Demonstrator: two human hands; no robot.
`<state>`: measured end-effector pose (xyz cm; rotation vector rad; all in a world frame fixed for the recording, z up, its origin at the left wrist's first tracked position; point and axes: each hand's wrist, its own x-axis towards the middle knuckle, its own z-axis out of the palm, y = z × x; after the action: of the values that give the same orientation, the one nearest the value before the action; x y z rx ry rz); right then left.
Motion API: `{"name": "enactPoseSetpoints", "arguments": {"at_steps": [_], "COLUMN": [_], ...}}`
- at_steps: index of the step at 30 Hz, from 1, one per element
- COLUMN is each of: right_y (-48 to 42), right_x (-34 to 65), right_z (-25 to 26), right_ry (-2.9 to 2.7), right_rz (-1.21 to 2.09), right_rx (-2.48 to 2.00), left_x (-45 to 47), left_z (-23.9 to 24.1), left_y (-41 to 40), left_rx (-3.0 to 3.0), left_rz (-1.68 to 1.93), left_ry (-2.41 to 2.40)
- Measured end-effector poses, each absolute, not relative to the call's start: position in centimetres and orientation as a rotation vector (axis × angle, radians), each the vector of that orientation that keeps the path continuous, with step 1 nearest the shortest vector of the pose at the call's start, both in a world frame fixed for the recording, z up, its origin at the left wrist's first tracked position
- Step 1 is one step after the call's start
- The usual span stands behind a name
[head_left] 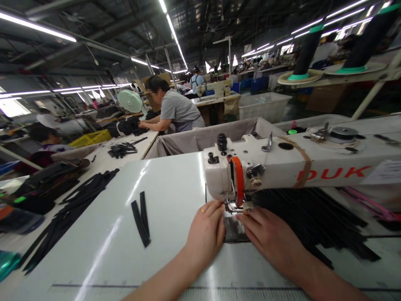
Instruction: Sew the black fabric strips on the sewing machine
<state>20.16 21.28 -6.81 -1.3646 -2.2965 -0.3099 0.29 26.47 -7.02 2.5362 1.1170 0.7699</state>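
My left hand (207, 225) rests at the left side of the presser foot (233, 207) of a white sewing machine (269, 161), its fingers bent and pressed together. From the other side my right hand (266, 230) reaches in, with thumb and fingers pinched close to the foot. Whatever the fingertips hold is hidden or too small to name. Between the hands shows the metal needle plate (235, 230). A heap of black fabric strips (313, 217) lies behind and to the right of my right hand. Two short black strips (140, 219) lie on the white tabletop (169, 179) to the left.
More black strips (75, 205) cover the side table at left. A co-worker (180, 108) leans over that table near a pale green fan (130, 101). A cloth-lined bin (188, 140) stands behind the machine. Black thread cones (308, 52) stand upper right.
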Motion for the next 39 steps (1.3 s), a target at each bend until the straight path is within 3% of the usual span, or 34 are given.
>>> {"name": "enactPoseSetpoints", "arguments": {"at_steps": [5,13,18,22,26,30,34,39], "right_y": [21.8,21.2,18.7,18.0,19.5,20.7,20.3,19.8], "right_x": [22.9,24.2,21.5,18.8,19.2,20.1,19.1,17.4], "right_z": [-6.5,-6.1,-5.3,-3.7,-3.0,-5.4,-7.9,-7.9], "right_ry": [-2.127,-2.102,-2.145,-2.217,-2.378,-2.497,-2.488,-2.404], "right_rz": [-0.563,-0.524,-0.216,0.230,0.443,0.079,-0.299,-0.498], "right_rx": [-1.713,-1.676,-1.429,-1.365,-1.060,-0.894,-0.976,-1.089], "left_x": [1.0,-5.7,-6.0,-1.2,0.4,0.1,0.2,0.5], "left_z": [-7.1,-5.4,-4.5,-4.5,-4.4,-5.1,-6.1,-6.8], "left_y": [30.6,30.4,26.1,24.1,25.4,26.6,26.2,25.9], "left_rx": [2.603,2.624,2.145,1.298,1.139,1.350,1.963,2.401], "left_rz": [0.716,0.512,0.758,0.644,0.564,0.554,0.747,0.827], "left_ry": [1.041,1.156,1.225,0.916,0.898,1.010,1.330,1.148]}}
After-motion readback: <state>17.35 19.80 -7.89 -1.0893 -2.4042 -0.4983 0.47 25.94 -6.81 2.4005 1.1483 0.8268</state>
